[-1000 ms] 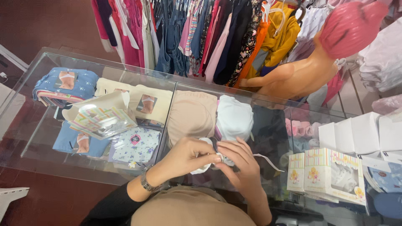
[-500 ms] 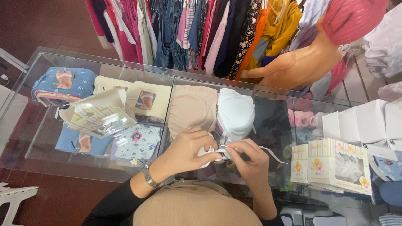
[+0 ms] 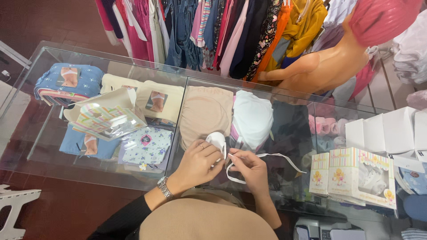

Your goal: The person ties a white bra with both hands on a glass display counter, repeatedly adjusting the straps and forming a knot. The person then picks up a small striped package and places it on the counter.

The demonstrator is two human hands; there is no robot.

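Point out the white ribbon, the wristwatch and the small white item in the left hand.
white ribbon (image 3: 284, 158), head view, on the strip trailing right of the right hand.
wristwatch (image 3: 165, 187), head view, on the metal band at the left wrist.
small white item (image 3: 216, 139), head view, on its rounded top.

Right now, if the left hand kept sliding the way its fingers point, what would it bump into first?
The left hand points up and to the right, and its fingers already touch the small white shoe. Past that, it would probably slide over the glass counter; the folded white garment lies underneath, behind glass.
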